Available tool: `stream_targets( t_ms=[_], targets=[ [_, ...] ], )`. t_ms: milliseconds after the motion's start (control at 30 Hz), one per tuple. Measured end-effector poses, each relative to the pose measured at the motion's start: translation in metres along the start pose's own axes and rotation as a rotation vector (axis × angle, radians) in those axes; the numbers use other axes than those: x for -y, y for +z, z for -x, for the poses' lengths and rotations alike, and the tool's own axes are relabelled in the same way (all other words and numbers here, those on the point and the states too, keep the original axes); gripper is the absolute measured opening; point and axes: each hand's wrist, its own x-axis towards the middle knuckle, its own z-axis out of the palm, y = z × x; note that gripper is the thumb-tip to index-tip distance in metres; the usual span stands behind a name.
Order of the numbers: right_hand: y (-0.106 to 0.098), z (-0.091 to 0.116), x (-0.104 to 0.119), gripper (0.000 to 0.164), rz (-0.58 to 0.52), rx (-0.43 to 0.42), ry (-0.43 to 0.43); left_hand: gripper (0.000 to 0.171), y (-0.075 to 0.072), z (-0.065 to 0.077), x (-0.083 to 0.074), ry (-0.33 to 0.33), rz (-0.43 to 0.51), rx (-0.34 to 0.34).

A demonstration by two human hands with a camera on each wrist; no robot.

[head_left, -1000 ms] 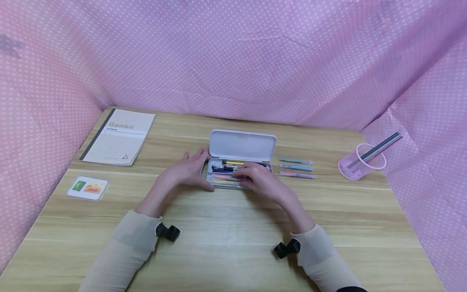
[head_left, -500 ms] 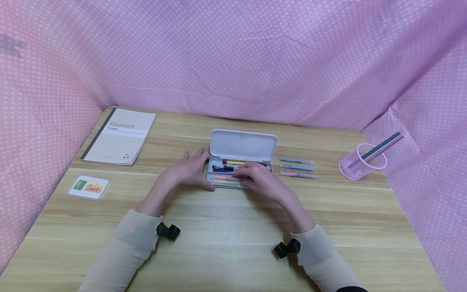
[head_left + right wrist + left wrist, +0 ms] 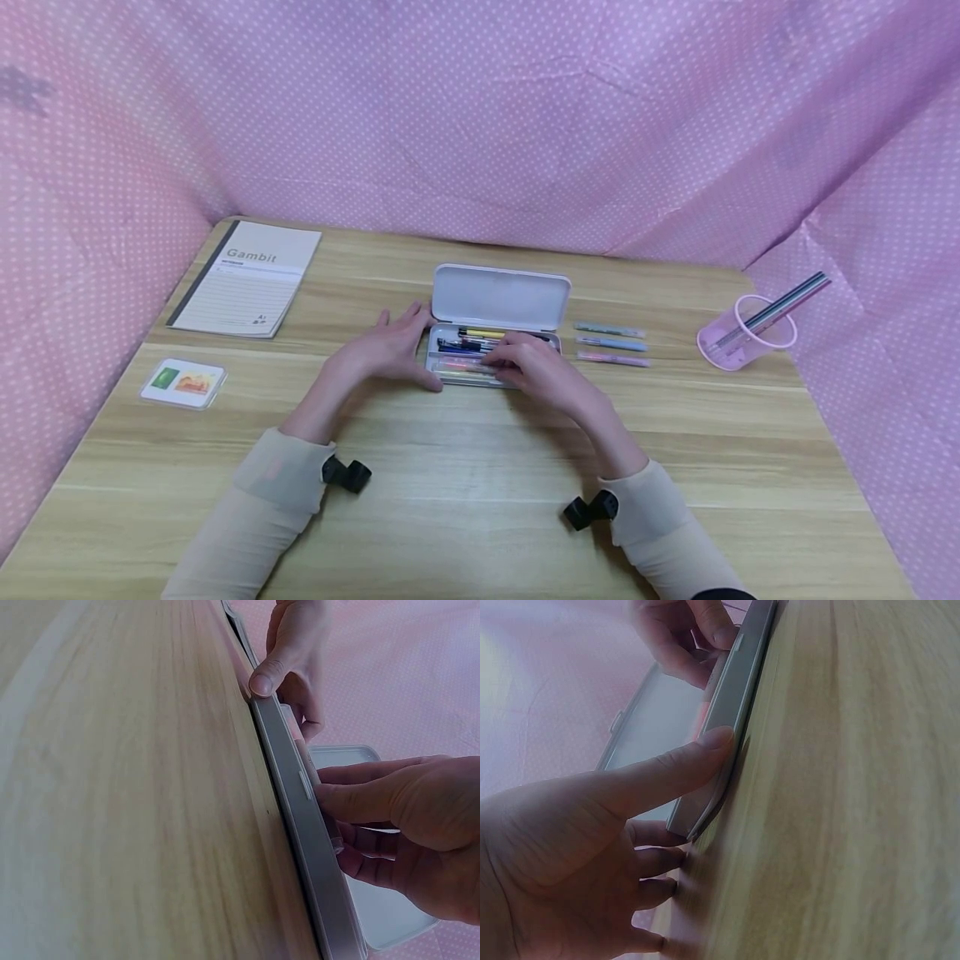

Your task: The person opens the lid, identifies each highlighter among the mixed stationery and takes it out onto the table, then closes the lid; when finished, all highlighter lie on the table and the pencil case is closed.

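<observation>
A white pencil case (image 3: pixel 433 367) lies on the table with its lid (image 3: pixel 500 297) raised. Inside are several pens, among them a yellow-and-black pen (image 3: pixel 480 333) at the back. My left hand (image 3: pixel 382 350) rests against the left end of the case, fingers spread, its straight thumb on the front wall. Over the front compartment, my right hand (image 3: pixel 536 367) pinches a pink pen (image 3: pixel 459 362) between thumb and fingers; the pen is in or just above the case, partly hidden by the hand. In the right wrist view, the pen's clear end (image 3: pixel 337 844) shows below the fingers.
Three pens, green (image 3: pixel 609 330), blue (image 3: pixel 611 343) and pink (image 3: pixel 613 359), lie right of the case. Farther right a pink pen cup (image 3: pixel 731 337) holds several pencils. On the left are a notebook (image 3: pixel 247 279) and a clear flat case with pictures (image 3: pixel 183 383).
The pink pen in my right hand has shifted slightly toward the front of the case. Both hands otherwise stay nearly in place.
</observation>
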Motion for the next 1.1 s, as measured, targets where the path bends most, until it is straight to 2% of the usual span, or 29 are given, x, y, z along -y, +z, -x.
stream_targets(
  t_ms=[367, 667, 833, 1100],
  targets=[
    [-0.002, -0.002, 0.001, 0.021, 0.009, 0.0, -0.015, 0.095, -0.002, 0.001, 0.0, -0.009, -0.001, 0.002],
    [-0.009, 0.007, -0.009, 0.02, -0.026, -0.047, -0.016, 0.096, -0.004, 0.0, -0.001, -0.023, -0.006, 0.016],
    [-0.023, 0.024, -0.025, 0.022, -0.051, -0.084, 0.01, 0.096, -0.004, 0.0, -0.001, -0.021, 0.0, 0.013],
    [-0.043, 0.07, -0.069, 0.028, -0.092, -0.182, 0.031, 0.1, -0.002, 0.0, 0.0, -0.021, -0.001, 0.023]
  ],
)
